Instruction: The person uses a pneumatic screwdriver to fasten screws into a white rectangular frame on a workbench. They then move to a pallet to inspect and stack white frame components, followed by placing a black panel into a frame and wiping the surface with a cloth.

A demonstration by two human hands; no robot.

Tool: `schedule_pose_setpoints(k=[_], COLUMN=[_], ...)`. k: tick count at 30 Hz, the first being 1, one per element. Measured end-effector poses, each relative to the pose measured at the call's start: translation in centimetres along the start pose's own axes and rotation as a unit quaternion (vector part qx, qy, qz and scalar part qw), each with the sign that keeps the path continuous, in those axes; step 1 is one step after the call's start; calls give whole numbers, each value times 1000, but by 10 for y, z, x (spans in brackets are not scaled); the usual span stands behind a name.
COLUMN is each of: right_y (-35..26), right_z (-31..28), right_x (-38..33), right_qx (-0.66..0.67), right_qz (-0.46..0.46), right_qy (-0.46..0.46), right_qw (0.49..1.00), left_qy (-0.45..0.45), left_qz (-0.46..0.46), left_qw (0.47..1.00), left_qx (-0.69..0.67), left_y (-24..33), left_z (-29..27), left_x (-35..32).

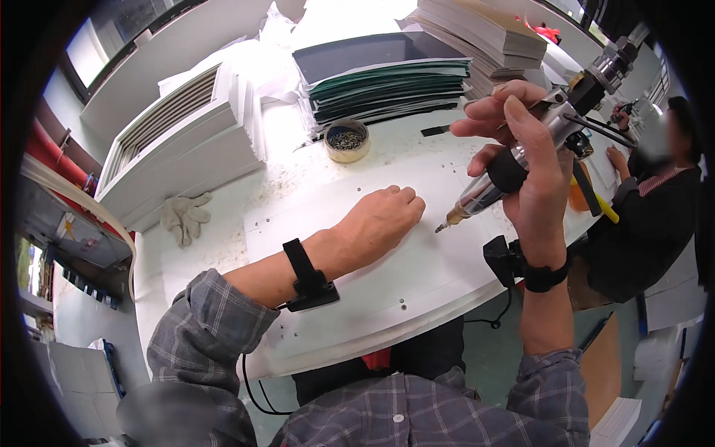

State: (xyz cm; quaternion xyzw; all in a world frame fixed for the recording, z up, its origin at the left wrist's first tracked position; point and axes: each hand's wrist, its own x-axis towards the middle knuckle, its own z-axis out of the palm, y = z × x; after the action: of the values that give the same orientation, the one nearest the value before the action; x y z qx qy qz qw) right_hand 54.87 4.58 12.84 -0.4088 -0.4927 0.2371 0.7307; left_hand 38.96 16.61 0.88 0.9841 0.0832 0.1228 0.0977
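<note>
Power screwdriver (508,171) gripped in right hand (539,170), upper fingers (484,109) spread, left hand (386,221) held over tabletop (298,188), mid-frame, fingers curled

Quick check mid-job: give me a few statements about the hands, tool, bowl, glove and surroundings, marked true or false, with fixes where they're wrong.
1. The right hand holds the tool. True.

2. The left hand is inside the bowl. False: it is apart from the bowl, on the near side of it.

3. The glove lies to the left of the bowl. True.

4. The tool's tip points up at the ceiling. False: it points down toward the white table, just right of the left hand.

5. The green-edged stack stands beyond the bowl. True.

6. Another person is at the left edge of the view. False: that person is at the right.
</note>
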Motion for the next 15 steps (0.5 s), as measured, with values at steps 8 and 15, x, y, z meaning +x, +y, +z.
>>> schedule_pose_setpoints(k=[8, 15], right_y=[5, 2], right_z=[10, 21], right_x=[-2, -2], right_qx=[28, -14], right_qz=[-2, -10], right_qy=[-6, -33], right_qw=[1000, 999], left_qy=[-24, -13], left_qz=[-3, 13], left_qw=[994, 999], left_qx=[103, 50], left_y=[0, -14], left_z=[0, -10], left_x=[-16, -34])
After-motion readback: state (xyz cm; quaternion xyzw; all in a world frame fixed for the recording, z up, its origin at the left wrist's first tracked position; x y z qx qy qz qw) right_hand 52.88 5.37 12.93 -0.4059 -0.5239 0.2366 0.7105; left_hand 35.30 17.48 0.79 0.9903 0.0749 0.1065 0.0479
